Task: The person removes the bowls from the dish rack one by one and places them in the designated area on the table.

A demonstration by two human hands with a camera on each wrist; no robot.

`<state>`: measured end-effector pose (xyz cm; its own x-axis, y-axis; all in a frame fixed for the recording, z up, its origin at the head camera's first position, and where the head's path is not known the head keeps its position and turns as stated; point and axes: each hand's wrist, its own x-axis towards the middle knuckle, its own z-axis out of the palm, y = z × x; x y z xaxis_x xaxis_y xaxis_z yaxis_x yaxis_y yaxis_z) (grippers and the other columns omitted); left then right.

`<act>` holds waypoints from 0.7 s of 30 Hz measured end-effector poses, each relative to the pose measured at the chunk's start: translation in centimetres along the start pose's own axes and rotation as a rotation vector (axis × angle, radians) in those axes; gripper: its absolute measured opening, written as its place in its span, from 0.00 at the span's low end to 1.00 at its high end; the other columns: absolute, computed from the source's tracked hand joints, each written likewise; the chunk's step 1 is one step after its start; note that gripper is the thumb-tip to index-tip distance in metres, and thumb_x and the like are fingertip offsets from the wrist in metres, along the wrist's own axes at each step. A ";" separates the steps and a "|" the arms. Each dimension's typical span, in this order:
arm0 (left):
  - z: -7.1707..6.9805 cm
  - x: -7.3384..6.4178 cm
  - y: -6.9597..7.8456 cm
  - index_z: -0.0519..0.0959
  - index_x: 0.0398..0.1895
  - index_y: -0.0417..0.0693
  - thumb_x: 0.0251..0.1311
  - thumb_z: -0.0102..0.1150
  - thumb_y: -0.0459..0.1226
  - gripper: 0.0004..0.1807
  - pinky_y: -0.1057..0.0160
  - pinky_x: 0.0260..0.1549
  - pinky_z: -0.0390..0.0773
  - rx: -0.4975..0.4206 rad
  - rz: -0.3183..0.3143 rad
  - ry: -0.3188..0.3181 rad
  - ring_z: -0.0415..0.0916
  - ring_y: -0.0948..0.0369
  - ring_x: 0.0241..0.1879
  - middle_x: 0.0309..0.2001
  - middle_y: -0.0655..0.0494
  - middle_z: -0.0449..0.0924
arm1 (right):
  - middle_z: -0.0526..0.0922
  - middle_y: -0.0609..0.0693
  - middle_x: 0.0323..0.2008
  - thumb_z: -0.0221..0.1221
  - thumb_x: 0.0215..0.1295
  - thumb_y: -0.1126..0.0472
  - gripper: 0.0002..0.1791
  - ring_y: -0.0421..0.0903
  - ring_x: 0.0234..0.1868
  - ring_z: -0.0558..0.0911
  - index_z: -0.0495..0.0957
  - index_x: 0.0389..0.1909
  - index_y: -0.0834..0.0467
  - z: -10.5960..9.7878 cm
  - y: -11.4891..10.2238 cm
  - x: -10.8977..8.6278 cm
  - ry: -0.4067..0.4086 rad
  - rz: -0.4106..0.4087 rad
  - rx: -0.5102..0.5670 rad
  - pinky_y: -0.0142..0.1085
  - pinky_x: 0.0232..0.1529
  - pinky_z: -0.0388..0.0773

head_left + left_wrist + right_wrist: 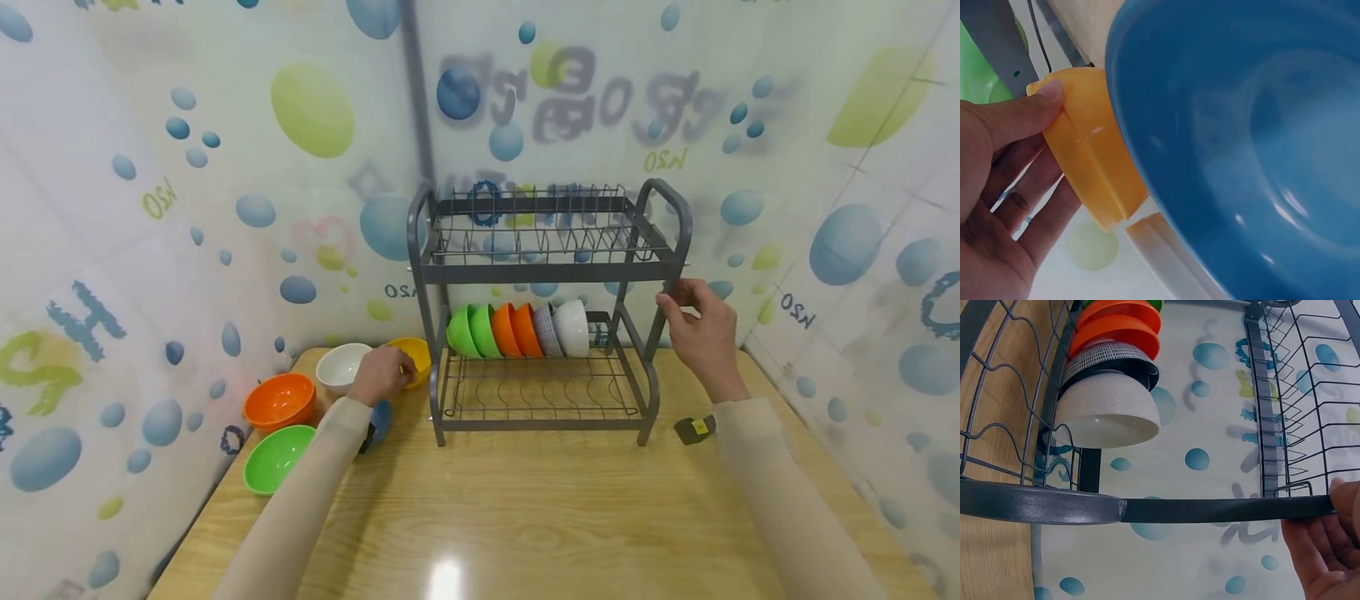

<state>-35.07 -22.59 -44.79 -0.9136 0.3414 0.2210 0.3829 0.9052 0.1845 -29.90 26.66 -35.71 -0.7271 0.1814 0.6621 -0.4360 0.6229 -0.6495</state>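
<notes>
My left hand (381, 377) pinches the rim of a yellow bowl (417, 357) at the left of the dish rack. In the left wrist view, the thumb lies on the outside of the yellow bowl (1088, 134), and the other fingers are behind its edge. A blue bowl (1260, 125) fills much of that view, close to the lens; from the head, my wrist partly covers it. My right hand (703, 333) grips the right upright of the dark two-tier dish rack (551, 272). The right wrist view shows its thumb and fingers around the bar (1222, 510).
On the lower tier, green bowls (461, 333), orange bowls (506, 332), patterned ones (546, 332) and a white bowl (572, 330) stand on edge. A white bowl (339, 368), an orange bowl (279, 402) and a green bowl (274, 460) sit at left. A small black object (694, 430) lies right.
</notes>
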 end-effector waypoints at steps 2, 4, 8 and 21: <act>-0.1 -0.1 0.1 0.92 0.35 0.45 0.57 0.73 0.33 0.04 0.48 0.46 0.85 -0.008 -0.004 -0.003 0.86 0.50 0.42 0.37 0.51 0.91 | 0.85 0.63 0.48 0.61 0.74 0.57 0.17 0.15 0.41 0.73 0.79 0.55 0.65 0.0 0.0 0.0 0.003 0.001 0.000 0.08 0.44 0.70; -0.2 -0.2 0.2 0.91 0.35 0.44 0.57 0.73 0.33 0.04 0.48 0.48 0.85 -0.018 -0.011 -0.008 0.86 0.49 0.43 0.38 0.50 0.91 | 0.85 0.63 0.48 0.61 0.74 0.57 0.17 0.14 0.41 0.73 0.79 0.55 0.66 0.1 0.0 0.0 0.005 0.002 0.003 0.08 0.43 0.70; -0.4 -0.3 0.5 0.91 0.37 0.43 0.58 0.71 0.32 0.05 0.47 0.52 0.84 -0.036 -0.038 -0.033 0.86 0.49 0.45 0.39 0.49 0.91 | 0.85 0.62 0.47 0.61 0.74 0.56 0.18 0.15 0.40 0.73 0.79 0.55 0.65 0.1 -0.1 0.0 -0.002 0.010 -0.002 0.07 0.43 0.69; -0.3 -0.3 1.1 0.88 0.45 0.38 0.62 0.71 0.36 0.12 0.49 0.46 0.85 -0.063 -0.046 -0.047 0.84 0.51 0.40 0.40 0.44 0.89 | 0.85 0.61 0.47 0.61 0.74 0.55 0.19 0.18 0.41 0.74 0.79 0.55 0.66 -0.1 -0.3 -0.2 -0.010 0.012 -0.001 0.07 0.43 0.69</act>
<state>-34.35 -21.82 -44.35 -0.9354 0.3126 0.1655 0.3467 0.9030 0.2538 -29.61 26.53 -35.62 -0.7374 0.1814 0.6507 -0.4268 0.6214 -0.6570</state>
